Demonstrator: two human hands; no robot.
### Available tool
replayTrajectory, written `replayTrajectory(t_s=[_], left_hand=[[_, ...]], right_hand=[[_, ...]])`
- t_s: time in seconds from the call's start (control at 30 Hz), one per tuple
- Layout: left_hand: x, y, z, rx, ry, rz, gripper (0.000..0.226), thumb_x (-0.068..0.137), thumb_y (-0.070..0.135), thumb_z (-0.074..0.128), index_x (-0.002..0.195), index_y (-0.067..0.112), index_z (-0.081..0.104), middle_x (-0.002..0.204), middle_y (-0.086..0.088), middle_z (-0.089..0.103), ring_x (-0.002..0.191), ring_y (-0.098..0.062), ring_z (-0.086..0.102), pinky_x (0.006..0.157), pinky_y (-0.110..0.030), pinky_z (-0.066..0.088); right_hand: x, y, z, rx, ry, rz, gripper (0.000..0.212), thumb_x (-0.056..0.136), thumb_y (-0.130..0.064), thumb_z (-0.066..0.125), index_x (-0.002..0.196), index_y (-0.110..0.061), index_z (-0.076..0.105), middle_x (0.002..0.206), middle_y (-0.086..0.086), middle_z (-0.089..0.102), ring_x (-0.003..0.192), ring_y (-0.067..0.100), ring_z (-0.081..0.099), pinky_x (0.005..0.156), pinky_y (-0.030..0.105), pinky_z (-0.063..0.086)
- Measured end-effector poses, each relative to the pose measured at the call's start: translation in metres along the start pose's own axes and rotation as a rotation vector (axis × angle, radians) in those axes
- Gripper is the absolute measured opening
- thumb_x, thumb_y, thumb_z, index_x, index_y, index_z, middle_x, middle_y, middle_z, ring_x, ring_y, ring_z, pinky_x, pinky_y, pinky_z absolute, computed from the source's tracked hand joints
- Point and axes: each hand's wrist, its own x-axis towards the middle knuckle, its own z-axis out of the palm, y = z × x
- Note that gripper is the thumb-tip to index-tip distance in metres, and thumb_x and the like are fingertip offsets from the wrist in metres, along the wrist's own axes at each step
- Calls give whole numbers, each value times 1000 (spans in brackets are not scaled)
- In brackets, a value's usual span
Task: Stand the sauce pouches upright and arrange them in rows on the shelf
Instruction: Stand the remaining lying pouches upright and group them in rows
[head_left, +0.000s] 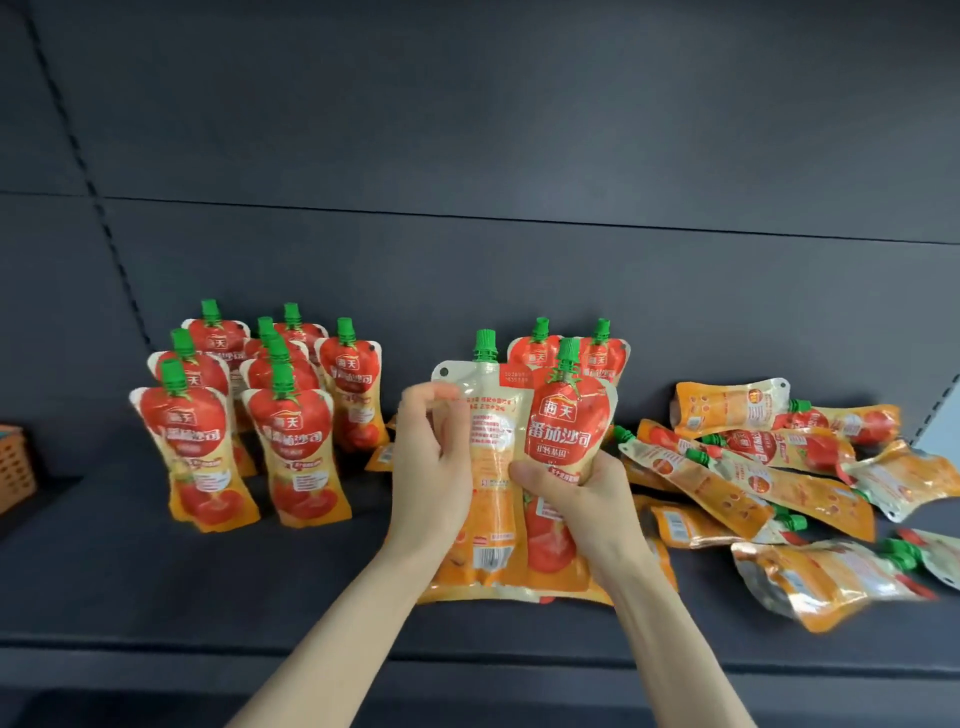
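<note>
Two pouches in hand at mid-shelf, both upright, caps up.
L hand (434, 457) curled on left edge of back-facing pouch (485, 431); R hand (569, 493) clamped round waist of front-facing pouch (563, 426), pouches touching. Long axes vertical. To L, nearer L hand: standing rows (291, 431). To R: loose pile (753, 467), lying flat. Judged: back-facing pouch needs a turn abt its axis before joining rows on shelf (156, 597).

"海天" and "番茄沙司" on the sauce pouch (563, 431) (red front)
</note>
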Motion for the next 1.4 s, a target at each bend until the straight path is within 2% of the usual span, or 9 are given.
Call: replayTrajectory(t_s=[0.2, 0.33, 0.47, 0.57, 0.7, 0.9, 1.1, 1.27, 1.4], left_hand=[[-28, -10, -77, -31, -204, -24, 33, 89, 34, 55, 119, 28, 44, 112, 21, 53, 101, 13, 51, 76, -5, 43], [-40, -19, -127, -151, -281, -128, 54, 81, 38, 61, 127, 34, 33, 123, 19, 47, 106, 13, 51, 79, -8, 47], [-48, -23, -158, -224, -314, -167, 69, 76, 25, 69, 133, 29, 29, 120, 21, 49, 101, 14, 55, 75, -8, 48], [-47, -27, -173, -290, -287, -201, 63, 76, 26, 68, 131, 27, 37, 118, 15, 55, 100, 8, 59, 75, -12, 50], [-39, -40, -190, -393, -249, -378, 55, 72, 49, 69, 121, 41, 48, 119, 10, 61, 111, -10, 59, 97, -38, 46], [-23, -40, -212, -297, -338, -356, 69, 64, 21, 79, 120, 41, 46, 108, 12, 62, 96, -3, 63, 76, -20, 46], [1, -53, -241, -272, -257, -382, 13, 86, 34, 62, 94, 44, 64, 108, 11, 68, 102, -9, 62, 88, -32, 48], [26, -71, -254, -158, -267, -337, 32, 90, 32, 56, 120, 21, 58, 111, 5, 67, 102, -13, 64, 77, -24, 51], [48, -82, -265, -183, -278, -343, 27, 88, 20, 60, 115, 16, 62, 105, 4, 69, 97, -11, 66, 77, -25, 51]], right_hand=[[-41, 19, 69, -40, 45, 3, 18, 73, -3, 75, 79, -19, 68, 78, 2, 75, 72, 20, 71, 64, 31, 59], [-69, 29, 116, -82, 13, -1, 17, 72, -5, 76, 87, -7, 68, 81, 10, 73, 75, 25, 71, 69, 37, 59], [-88, 26, 143, -13, -72, 14, 21, 74, -3, 74, 93, -9, 68, 83, 1, 75, 78, 17, 72, 65, 23, 56], [-91, 23, 152, -11, -106, 39, 23, 77, -6, 72, 98, -12, 67, 88, 1, 74, 84, 19, 71, 72, 27, 57], [-88, 23, 160, 64, -92, 81, 19, 84, -12, 65, 101, -20, 61, 84, -5, 74, 81, 14, 71, 65, 24, 55], [-70, 24, 174, 53, -86, 29, 21, 89, -9, 58, 106, -22, 58, 85, -11, 73, 82, 8, 70, 63, 18, 53], [-45, 31, 184, -67, -92, -34, 25, 86, -14, 64, 111, -14, 61, 103, 0, 72, 97, 15, 68, 80, 29, 57], [-21, 37, 201, -177, -97, -69, 29, 84, -16, 67, 113, -13, 61, 107, 0, 69, 99, 14, 66, 80, 26, 56], [-4, 47, 212, -238, -71, -82, 34, 82, -13, 69, 115, -15, 59, 109, -1, 68, 103, 14, 64, 84, 28, 55]])
